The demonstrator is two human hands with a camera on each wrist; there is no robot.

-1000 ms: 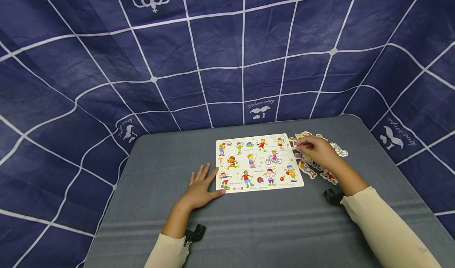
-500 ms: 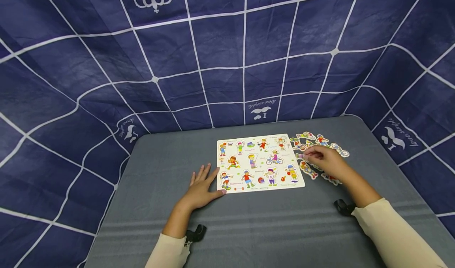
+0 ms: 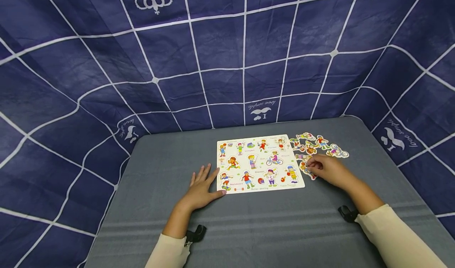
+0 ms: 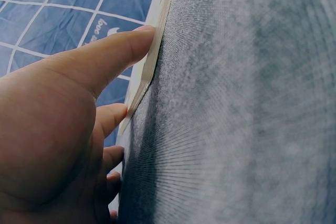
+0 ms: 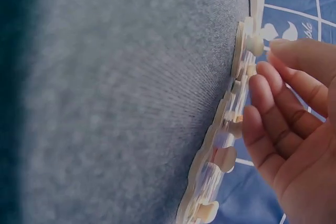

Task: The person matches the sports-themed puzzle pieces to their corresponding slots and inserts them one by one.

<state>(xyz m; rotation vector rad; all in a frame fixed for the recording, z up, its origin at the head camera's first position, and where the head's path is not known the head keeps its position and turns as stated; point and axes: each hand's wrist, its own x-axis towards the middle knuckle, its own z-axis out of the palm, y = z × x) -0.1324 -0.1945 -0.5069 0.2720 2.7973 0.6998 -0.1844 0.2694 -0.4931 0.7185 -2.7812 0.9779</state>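
Note:
A white puzzle board printed with children playing sports lies flat on the table. My left hand rests spread at its left front corner, its thumb against the board's edge in the left wrist view. Right of the board lies a cluster of cut-out puzzle pieces with small knobs. My right hand is over the nearest pieces, fingers loosely bent. Below them is a basketball-player piece, partly covered. In the right wrist view the thumb is close beside a wooden knob; no grip on it shows.
A grey cloth covers the table. Blue curtains with white lines stand behind it and at both sides. A bicycle-shaped piece lies at the right end of the cluster. Each wrist bears a black camera mount.
My right hand has moved from the pieces by the board's upper right edge toward the nearer pieces, uncovering the farther ones. The left hand has stayed in place.

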